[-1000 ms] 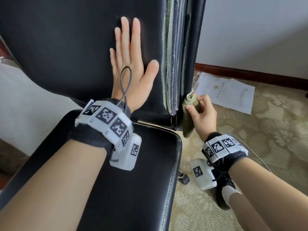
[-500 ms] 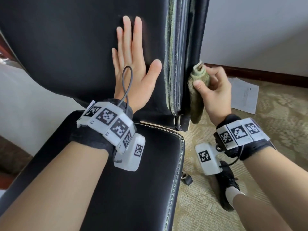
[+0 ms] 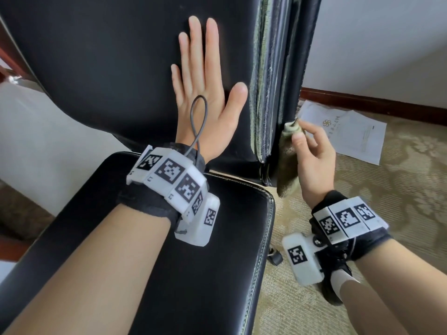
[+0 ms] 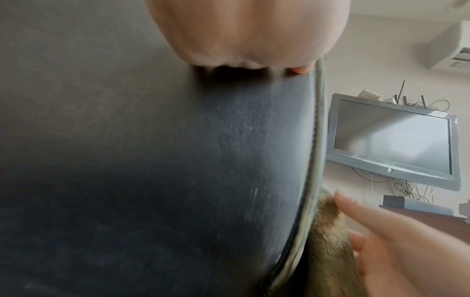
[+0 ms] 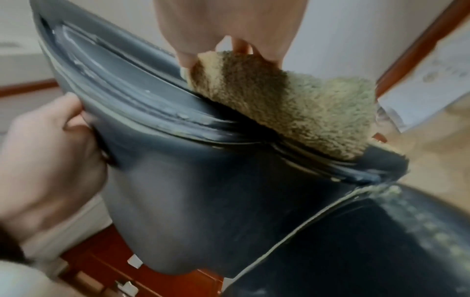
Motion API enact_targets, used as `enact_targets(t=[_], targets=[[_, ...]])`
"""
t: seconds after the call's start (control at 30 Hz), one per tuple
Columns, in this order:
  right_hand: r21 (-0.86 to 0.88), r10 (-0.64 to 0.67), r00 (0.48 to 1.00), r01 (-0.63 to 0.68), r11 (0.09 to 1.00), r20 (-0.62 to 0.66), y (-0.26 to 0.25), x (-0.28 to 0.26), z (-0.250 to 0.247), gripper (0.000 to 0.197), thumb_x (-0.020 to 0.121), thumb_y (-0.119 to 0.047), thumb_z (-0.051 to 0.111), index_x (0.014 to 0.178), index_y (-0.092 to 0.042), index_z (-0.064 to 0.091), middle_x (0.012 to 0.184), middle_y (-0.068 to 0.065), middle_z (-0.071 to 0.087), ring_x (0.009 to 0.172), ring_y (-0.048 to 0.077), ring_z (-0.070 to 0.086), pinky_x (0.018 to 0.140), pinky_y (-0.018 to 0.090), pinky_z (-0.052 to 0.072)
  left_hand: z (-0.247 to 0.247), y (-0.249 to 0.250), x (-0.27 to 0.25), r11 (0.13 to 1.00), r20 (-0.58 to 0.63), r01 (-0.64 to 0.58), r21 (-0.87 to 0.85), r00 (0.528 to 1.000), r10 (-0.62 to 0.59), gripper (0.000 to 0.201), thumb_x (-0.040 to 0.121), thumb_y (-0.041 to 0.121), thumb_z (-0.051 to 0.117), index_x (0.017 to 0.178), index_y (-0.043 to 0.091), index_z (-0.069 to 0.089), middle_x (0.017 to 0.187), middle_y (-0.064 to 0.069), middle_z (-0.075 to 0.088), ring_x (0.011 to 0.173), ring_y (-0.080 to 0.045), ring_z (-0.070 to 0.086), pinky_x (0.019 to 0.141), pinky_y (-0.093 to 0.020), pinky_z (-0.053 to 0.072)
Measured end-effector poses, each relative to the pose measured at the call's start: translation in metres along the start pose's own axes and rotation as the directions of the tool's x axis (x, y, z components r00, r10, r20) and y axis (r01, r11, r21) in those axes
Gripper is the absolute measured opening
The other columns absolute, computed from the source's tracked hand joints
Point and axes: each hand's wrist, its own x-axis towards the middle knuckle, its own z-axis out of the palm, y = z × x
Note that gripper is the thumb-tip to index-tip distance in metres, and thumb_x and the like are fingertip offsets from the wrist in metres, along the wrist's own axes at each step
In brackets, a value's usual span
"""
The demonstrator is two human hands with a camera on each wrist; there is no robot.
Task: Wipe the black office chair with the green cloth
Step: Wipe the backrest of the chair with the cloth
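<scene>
The black office chair (image 3: 101, 68) fills the left and middle of the head view, backrest upright above the seat (image 3: 193, 274). My left hand (image 3: 205, 93) lies flat with straight fingers against the front of the backrest. My right hand (image 3: 312, 151) grips the folded green cloth (image 3: 287, 163) and holds it against the backrest's worn right edge, low down near the seat. In the right wrist view the fuzzy cloth (image 5: 292, 108) lies along the chair's rim (image 5: 157, 112). The left wrist view shows the backrest (image 4: 178, 160) close up and the cloth (image 4: 328, 241) at its edge.
A white paper sheet (image 3: 350, 134) lies on the patterned carpet (image 3: 399, 189) to the right, by a wooden skirting board (image 3: 362, 102). A chair caster (image 3: 275, 257) and my black shoe (image 3: 336, 281) sit under the right wrist. A wall monitor (image 4: 394, 140) shows in the left wrist view.
My right hand slid the cloth up the backrest's right edge, then back down to near the seat. The left hand stayed flat on the backrest.
</scene>
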Motion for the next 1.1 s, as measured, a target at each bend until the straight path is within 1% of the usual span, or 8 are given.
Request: enact_targets(t=[0.2,0.37,0.47,0.67,0.77,0.87,0.93,1.1], targets=[[-0.002,0.049,0.999,-0.049,0.999,-0.006,0.004,0.001,0.003,0.024,0.086,-0.009,0.063,0.091,-0.031,0.054,0.101,-0.002,0.066,0.092,0.010,0.063,0.087,0.027,0.048,0.005,-0.003,-0.013,1.000,0.062,0.021,0.023,0.998,-0.022,0.080,0.085,0.028,0.039,0.150,0.009,-0.002,0.158,-0.011,-0.008,0.144,-0.024,-0.012,0.112,-0.040,-0.013],[-0.076,0.036,0.998,-0.040,0.996,-0.046,0.017,0.003,0.004,0.033,0.085,-0.004,0.065,0.080,-0.032,0.048,0.110,0.000,0.063,0.099,0.013,0.062,0.092,0.028,0.048,0.009,-0.004,-0.012,0.999,0.046,0.026,0.018,0.999,-0.027,0.080,0.086,0.025,0.043,0.150,0.007,-0.001,0.158,-0.012,-0.007,0.144,-0.025,-0.012,0.112,-0.041,-0.013],[-0.120,0.092,0.995,-0.094,0.988,-0.025,0.028,0.002,-0.002,0.034,0.083,0.000,0.066,0.078,-0.030,0.049,0.111,0.003,0.064,0.096,0.009,0.061,0.091,0.022,0.047,0.011,-0.004,-0.011,0.999,0.034,0.040,0.026,0.999,-0.040,0.080,0.085,0.024,0.041,0.150,0.007,-0.002,0.158,-0.013,-0.007,0.144,-0.026,-0.012,0.112,-0.042,-0.013],[-0.189,0.286,0.958,-0.287,0.939,-0.032,0.053,-0.005,-0.014,0.034,0.079,0.001,0.069,0.075,-0.027,0.052,0.101,-0.004,0.066,0.097,0.017,0.063,0.098,0.044,0.047,0.014,-0.005,-0.012,0.999,0.027,0.048,0.019,0.998,-0.049,0.079,0.085,0.026,0.037,0.150,0.006,-0.003,0.158,-0.013,-0.007,0.144,-0.025,-0.013,0.112,-0.041,-0.013],[-0.161,0.204,0.978,-0.208,0.965,-0.040,0.038,-0.001,-0.009,0.032,0.078,-0.001,0.070,0.079,-0.028,0.054,0.106,0.004,0.067,0.102,0.019,0.064,0.098,0.041,0.048,0.016,-0.008,-0.016,0.999,0.039,0.038,0.030,0.998,-0.039,0.079,0.085,0.027,0.038,0.149,0.004,-0.003,0.158,-0.015,-0.008,0.144,-0.027,-0.012,0.113,-0.041,-0.013],[-0.096,0.029,0.999,-0.032,0.995,-0.031,0.006,0.013,-0.001,0.030,0.079,-0.003,0.069,0.081,-0.029,0.053,0.102,0.000,0.066,0.101,0.017,0.064,0.094,0.035,0.050,0.016,-0.008,-0.017,0.999,0.036,0.027,0.034,0.999,-0.028,0.079,0.087,0.027,0.040,0.149,0.003,-0.002,0.157,-0.017,-0.007,0.144,-0.028,-0.011,0.112,-0.041,-0.012],[-0.035,-0.061,0.998,0.061,0.998,0.003,-0.010,0.022,0.004,0.028,0.078,-0.004,0.067,0.088,-0.027,0.054,0.101,0.007,0.065,0.098,0.018,0.064,0.090,0.032,0.051,0.015,-0.008,-0.017,0.999,0.035,0.032,0.034,0.999,-0.033,0.081,0.085,0.027,0.041,0.149,0.003,-0.002,0.157,-0.016,-0.007,0.144,-0.028,-0.011,0.112,-0.040,-0.013],[-0.015,-0.048,0.997,0.049,0.999,0.059,0.001,0.017,0.005,0.032,0.082,-0.011,0.063,0.108,-0.027,0.053,0.111,0.011,0.065,0.105,0.022,0.063,0.095,0.037,0.049,0.014,-0.009,-0.016,0.999,0.062,0.031,0.029,0.998,-0.033,0.083,0.083,0.027,0.042,0.150,0.006,-0.003,0.158,-0.014,-0.008,0.144,-0.026,-0.012,0.112,-0.039,-0.013]])
